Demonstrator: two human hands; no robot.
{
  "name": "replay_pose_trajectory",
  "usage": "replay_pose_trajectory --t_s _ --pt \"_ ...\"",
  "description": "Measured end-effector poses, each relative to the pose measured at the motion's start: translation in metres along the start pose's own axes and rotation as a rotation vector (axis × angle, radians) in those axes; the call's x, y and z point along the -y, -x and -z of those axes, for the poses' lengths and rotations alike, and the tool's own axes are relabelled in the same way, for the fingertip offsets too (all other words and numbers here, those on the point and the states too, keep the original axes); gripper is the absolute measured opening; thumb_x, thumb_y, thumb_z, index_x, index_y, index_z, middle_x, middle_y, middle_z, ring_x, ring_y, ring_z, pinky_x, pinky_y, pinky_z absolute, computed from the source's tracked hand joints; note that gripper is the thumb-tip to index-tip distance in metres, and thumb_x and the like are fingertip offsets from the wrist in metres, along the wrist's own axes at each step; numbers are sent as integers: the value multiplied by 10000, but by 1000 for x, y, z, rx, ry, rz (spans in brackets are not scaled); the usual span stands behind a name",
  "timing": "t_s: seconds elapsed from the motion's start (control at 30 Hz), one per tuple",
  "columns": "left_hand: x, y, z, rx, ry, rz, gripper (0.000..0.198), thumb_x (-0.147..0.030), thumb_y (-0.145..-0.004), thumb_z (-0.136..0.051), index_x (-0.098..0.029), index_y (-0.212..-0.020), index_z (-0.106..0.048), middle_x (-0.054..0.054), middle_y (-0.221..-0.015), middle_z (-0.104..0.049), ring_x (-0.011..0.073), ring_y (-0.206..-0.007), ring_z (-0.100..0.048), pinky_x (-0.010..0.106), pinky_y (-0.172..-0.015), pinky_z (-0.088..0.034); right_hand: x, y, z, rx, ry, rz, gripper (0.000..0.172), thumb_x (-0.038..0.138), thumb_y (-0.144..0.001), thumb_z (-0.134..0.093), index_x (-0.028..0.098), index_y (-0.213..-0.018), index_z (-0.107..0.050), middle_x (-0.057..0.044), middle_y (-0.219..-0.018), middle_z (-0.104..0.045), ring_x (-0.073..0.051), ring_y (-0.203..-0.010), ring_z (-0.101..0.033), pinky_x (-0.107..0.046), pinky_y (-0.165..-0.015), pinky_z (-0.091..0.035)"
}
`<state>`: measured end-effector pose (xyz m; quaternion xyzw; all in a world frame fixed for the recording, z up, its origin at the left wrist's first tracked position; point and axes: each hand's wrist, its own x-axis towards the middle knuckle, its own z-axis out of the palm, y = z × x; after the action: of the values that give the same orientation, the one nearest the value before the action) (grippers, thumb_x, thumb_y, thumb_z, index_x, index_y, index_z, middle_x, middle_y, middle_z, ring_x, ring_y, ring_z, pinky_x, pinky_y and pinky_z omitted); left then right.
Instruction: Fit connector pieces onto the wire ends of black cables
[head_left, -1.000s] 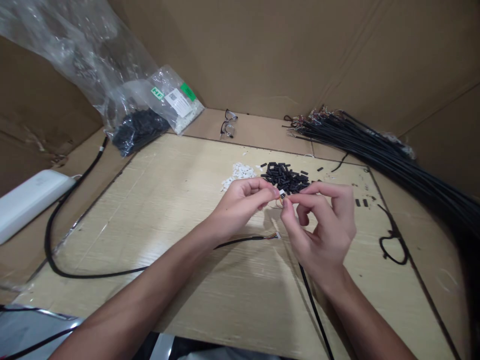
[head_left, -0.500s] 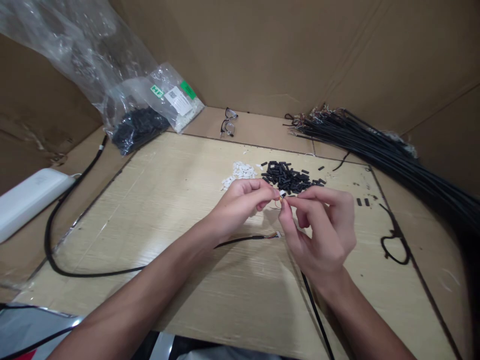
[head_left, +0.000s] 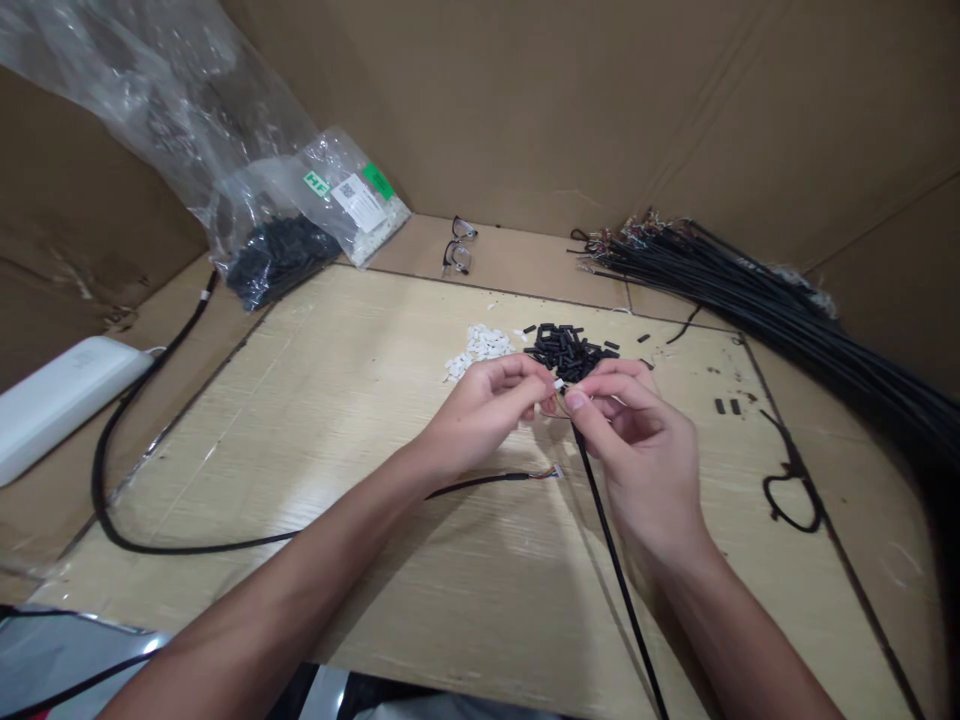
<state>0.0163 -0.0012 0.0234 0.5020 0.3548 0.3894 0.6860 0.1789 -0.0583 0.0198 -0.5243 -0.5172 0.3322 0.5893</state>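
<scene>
My left hand [head_left: 486,408] pinches a small white connector [head_left: 558,384] at its fingertips. My right hand [head_left: 643,452] is closed on the end of a thin black cable [head_left: 609,545], with its fine wire tips right at the connector. The cable runs from the fingers down toward me over the cardboard. Just behind the hands lie a heap of short black tubes [head_left: 568,350] and a small heap of white connectors [head_left: 480,347]. A second black cable [head_left: 480,484] with a white plug at its end lies under my left wrist.
A bundle of black cables [head_left: 780,315] lies along the back right. Plastic bags of black parts [head_left: 274,252] and white parts [head_left: 358,205] lean at the back left. A white box [head_left: 56,400] sits at the left, a looped black tie [head_left: 787,490] at the right, glasses [head_left: 457,245] behind.
My right hand has turned over and lowered, so its palm now faces down and the cable shows in front of it. My left hand has stayed in place with the connector.
</scene>
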Motion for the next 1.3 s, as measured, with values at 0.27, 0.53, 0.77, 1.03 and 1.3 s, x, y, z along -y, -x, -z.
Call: replay_pose_trajectory --t_s 0.27,0.53,0.77,1.03,1.3 --pt "-1 5 -2 -50 -367 -373 74 -158 -976 -656 -203 -947 -708 11 -905 -715 149 -843 -659 297 -770 -512 2 6 -4 -73 224 252 92 141 -995 -760 226 -960 -753 -46 -1113 -597 -123 -780 -596 -254 -604 -527" --pt "-4 7 -3 -32 -302 -365 61 -229 -991 -729 -200 -940 -712 7 -879 -695 137 -768 -596 293 -723 -507 2 9 -4 -123 557 612 183 50 -1010 -696 227 -1056 -703 -60 -1092 -599 -149 -771 -563 -280 -565 -487" --pt "-4 7 -1 4 -328 -331 83 -263 -1045 -702 -192 -1004 -714 27 -948 -729 161 -885 -671 295 -808 -523 1 7 -4 -124 388 425 107 134 -1010 -736 241 -1008 -739 -56 -1108 -589 -141 -763 -570 -285 -574 -505" --pt "-5 9 -2 9 -491 -412 109 -232 -1071 -653 -210 -967 -679 32 -943 -722 170 -850 -639 319 -822 -501 3 -10 7 163 -267 -327 265 393 -870 -850 196 -741 -729 -28 -905 -566 -118 -635 -430 -278 -531 -389" --pt "-7 9 -2 33 -514 -485 107 -219 -1076 -658 -204 -981 -705 36 -963 -734 174 -877 -660 320 -852 -513 5 -14 9 235 -504 -638 311 387 -731 -967 195 -750 -723 12 -762 -511 -133 -670 -376 -266 -585 -409"
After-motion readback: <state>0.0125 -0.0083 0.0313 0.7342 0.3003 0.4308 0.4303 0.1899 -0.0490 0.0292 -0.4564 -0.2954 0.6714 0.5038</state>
